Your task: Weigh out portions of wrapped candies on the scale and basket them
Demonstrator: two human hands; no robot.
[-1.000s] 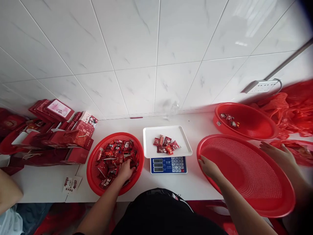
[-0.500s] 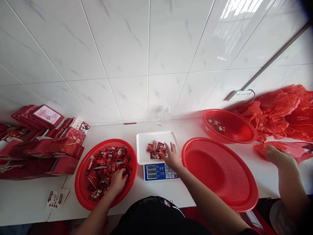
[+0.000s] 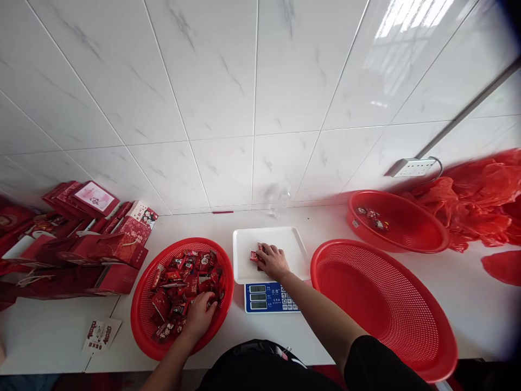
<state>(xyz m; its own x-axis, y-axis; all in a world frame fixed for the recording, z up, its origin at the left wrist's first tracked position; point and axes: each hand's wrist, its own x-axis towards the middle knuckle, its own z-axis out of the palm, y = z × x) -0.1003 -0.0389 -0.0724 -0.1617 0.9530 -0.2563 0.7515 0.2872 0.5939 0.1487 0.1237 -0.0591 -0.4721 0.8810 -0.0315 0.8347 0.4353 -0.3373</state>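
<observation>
Fingers (image 3: 269, 257) perhaps grip packets (image 3: 254, 256) on white tray (image 3: 243, 242).

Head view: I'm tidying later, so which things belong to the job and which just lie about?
In use, it seems: left hand in the left basket, right hand at red packets, white tray, scale.
Apparently lying about: printed card, thin red strip, red bags.
</observation>
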